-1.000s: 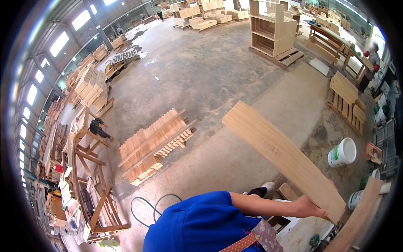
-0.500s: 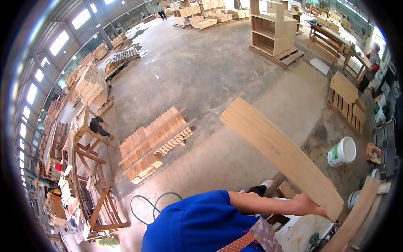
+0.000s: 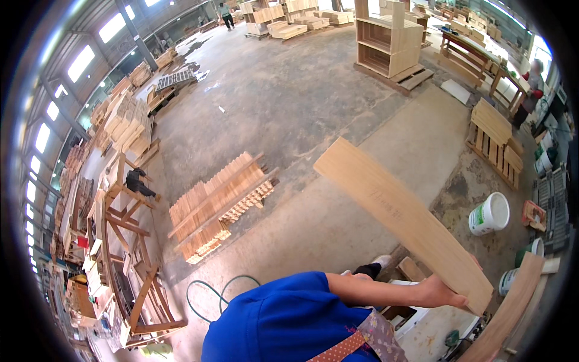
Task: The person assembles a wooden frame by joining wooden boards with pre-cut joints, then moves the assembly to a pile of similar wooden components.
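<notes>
My left hand point(image 3: 443, 294) grips the near end of a long, pale wooden board point(image 3: 395, 208), its thumb along the near edge. The board is held up at a slant, its other end pointing away toward the upper left. Faint dark marks show on its upper face. Fingertips show at the far edge of the board; I cannot tell which hand they belong to. My right hand cannot be made out otherwise. Beside the held end, at the lower right, is another wooden board point(image 3: 509, 308). Below my forearm is a white surface point(image 3: 431, 335) with a dark green object on it.
A stack of wooden slats point(image 3: 220, 208) lies on the floor ahead. A white bucket point(image 3: 489, 214) and a pallet with boards point(image 3: 491, 123) stand at right. A wooden cabinet point(image 3: 389, 45) stands farther off; a workbench frame point(image 3: 129, 253) is at left. A green hose point(image 3: 208, 298) loops nearby.
The board stays in my left hand, with its face turned slightly, so its marks show at a different slant. The surroundings have shifted a little up and left in the view.
</notes>
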The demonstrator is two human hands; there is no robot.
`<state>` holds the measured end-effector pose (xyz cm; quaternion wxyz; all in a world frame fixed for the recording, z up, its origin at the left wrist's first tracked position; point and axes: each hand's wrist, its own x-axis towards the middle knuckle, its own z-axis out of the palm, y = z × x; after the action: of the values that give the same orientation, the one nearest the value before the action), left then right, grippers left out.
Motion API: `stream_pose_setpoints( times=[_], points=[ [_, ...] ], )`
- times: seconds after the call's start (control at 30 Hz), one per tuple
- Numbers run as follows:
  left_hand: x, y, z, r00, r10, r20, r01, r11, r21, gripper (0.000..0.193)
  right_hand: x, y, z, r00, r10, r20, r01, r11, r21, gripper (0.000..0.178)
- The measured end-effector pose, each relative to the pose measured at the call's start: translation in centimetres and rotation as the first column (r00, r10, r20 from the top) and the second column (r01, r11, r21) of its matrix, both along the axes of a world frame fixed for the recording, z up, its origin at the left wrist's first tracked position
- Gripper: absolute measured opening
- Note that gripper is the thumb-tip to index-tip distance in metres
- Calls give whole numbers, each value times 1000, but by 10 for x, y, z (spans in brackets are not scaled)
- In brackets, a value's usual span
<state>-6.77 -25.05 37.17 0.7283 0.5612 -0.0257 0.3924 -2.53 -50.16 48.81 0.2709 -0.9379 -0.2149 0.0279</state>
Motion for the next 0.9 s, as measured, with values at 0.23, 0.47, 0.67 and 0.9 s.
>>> stream_pose_setpoints(
  times=[0.23,0.47,0.67,0.9],
  points=[
    [2,1,-4,1000,12,-16,-12,1000,1,62,-6,11,4,986,59,156,-63,998,20,57],
    [6,-3,1,1000,-10,-9,9,999,-40,61,-3,-4,-10,992,-103,76,97,992,79,56],
    [8,-4,-2,998,-28,-65,26,999,-36,61,7,-4,-10,980,140,140,-146,989,33,56],
    [7,-2,2,994,-50,-102,44,997,-67,63,8,-1,-9,998,44,43,-46,997,62,60]
  ],
)
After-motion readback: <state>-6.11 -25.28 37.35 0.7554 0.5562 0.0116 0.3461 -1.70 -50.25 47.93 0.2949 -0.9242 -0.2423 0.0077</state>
